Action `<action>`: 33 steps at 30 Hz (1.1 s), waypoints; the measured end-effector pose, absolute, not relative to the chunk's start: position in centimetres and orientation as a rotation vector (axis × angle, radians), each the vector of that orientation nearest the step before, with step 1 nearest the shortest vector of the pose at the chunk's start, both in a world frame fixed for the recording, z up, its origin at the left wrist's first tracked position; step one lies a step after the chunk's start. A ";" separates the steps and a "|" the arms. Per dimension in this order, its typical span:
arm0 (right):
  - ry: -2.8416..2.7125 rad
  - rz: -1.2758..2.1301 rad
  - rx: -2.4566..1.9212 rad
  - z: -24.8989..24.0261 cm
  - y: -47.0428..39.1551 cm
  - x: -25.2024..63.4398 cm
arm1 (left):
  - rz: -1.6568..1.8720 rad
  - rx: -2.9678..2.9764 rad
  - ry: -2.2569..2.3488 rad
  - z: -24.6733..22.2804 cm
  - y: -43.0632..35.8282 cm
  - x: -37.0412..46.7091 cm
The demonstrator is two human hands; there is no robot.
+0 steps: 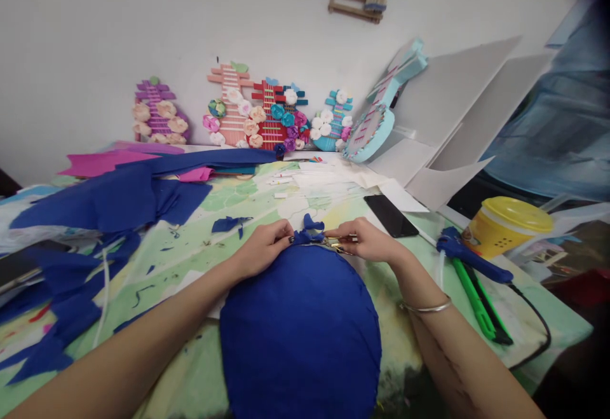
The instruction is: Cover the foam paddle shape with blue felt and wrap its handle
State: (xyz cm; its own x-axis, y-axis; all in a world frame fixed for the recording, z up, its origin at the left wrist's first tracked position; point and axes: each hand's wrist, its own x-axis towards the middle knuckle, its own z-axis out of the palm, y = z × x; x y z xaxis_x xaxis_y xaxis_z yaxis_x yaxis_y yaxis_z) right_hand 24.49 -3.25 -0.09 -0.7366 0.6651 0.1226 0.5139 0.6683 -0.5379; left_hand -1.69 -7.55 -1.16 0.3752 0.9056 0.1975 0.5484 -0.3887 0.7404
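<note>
The rounded blue paper-covered panel (301, 330) lies at the table's (257, 199) near edge, ragged along its top; the left hand's (270, 244) grip pinches that edge, the right hand's (365, 240) closes on gold scissors (337, 245), green cutter (476, 301) well to the right

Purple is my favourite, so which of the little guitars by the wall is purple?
The far-left guitar, with peach flowers. It alone is purple; the pink guitar, red guitar and bluish guitars aren't.
</note>
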 end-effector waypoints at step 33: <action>-2.517 0.897 -0.961 0.0 -3.3 24.7 | 0.821 1.994 1.192 -1.1 -7.7 -1.6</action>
State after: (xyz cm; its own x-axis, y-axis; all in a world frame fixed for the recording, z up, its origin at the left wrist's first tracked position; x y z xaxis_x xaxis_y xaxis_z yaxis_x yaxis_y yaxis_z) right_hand 24.70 -3.26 0.00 -0.7308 0.6804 0.0545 0.4927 0.5811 -0.6477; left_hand -1.62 -7.68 -1.14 0.3859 0.9055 0.1767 0.4879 -0.3628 0.7940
